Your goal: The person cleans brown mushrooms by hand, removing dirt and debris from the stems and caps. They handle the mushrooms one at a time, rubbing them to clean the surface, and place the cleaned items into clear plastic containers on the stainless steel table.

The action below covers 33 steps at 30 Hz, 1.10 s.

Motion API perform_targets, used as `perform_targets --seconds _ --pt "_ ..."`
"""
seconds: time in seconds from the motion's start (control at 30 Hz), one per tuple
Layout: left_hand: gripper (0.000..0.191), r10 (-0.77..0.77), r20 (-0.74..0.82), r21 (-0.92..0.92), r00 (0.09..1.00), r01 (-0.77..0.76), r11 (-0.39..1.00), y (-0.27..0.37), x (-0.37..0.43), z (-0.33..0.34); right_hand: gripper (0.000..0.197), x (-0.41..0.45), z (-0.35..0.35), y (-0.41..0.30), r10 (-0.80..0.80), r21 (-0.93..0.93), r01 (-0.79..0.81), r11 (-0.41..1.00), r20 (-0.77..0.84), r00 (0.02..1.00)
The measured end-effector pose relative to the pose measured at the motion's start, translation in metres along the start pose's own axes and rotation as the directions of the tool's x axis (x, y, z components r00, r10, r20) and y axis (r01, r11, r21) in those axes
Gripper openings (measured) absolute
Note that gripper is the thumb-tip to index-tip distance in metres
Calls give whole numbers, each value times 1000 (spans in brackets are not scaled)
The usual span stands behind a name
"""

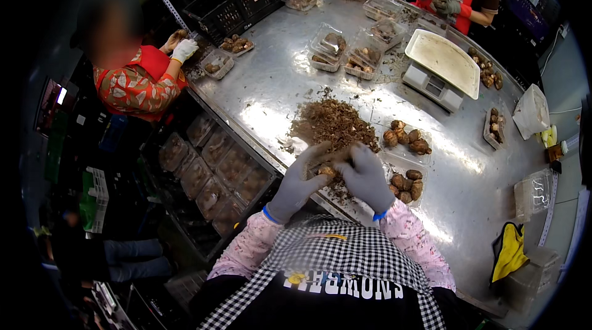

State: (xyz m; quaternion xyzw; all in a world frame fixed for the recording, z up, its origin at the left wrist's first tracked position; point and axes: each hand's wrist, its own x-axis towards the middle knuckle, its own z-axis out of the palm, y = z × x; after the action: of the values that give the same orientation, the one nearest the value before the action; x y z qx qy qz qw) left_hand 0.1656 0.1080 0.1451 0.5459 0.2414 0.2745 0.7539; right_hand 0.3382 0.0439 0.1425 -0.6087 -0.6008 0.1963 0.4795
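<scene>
My left hand (298,184), in a grey glove, is closed around a small brown taro corm (326,171) at the near edge of the steel table. My right hand (367,177), gloved alike, has its fingers bent beside the corm; whether they grip anything is blurred. Just beyond my hands lies a heap of brown fibrous peelings (335,122). To the right, an open clear plastic clamshell box holds several corms (405,186) in its near half and several more (402,137) in its far half.
A weighing scale (441,69) stands on the steel table (277,85), with filled clamshell boxes (326,48) left of it. A black crate (208,237) of packed boxes is at my lower left. Co-workers stand at the left and far edges. A yellow cloth (508,251) lies at right.
</scene>
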Motion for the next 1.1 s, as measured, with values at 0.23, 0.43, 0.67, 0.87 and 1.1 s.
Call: perform_targets --seconds 0.23,0.43,0.67,0.87,1.1 --pt "72 130 -45 293 991 -111 950 -6 -3 -13 21 18 -5 20 182 -46 -179 983 73 981" --pt "72 155 -24 284 988 -142 948 -13 1 -13 16 9 15 3 -66 252 44 967 80 995" --pt "73 115 37 80 993 -118 990 -2 1 -7 32 21 -1 44 285 -186 -276 943 26 958" --pt "77 208 12 274 978 -204 940 -5 8 -3 30 11 -5 8 330 408 -389 826 211 920" --pt "70 146 -1 241 989 -141 960 -7 20 2 27 3 11 57 423 162 -427 890 63 904"
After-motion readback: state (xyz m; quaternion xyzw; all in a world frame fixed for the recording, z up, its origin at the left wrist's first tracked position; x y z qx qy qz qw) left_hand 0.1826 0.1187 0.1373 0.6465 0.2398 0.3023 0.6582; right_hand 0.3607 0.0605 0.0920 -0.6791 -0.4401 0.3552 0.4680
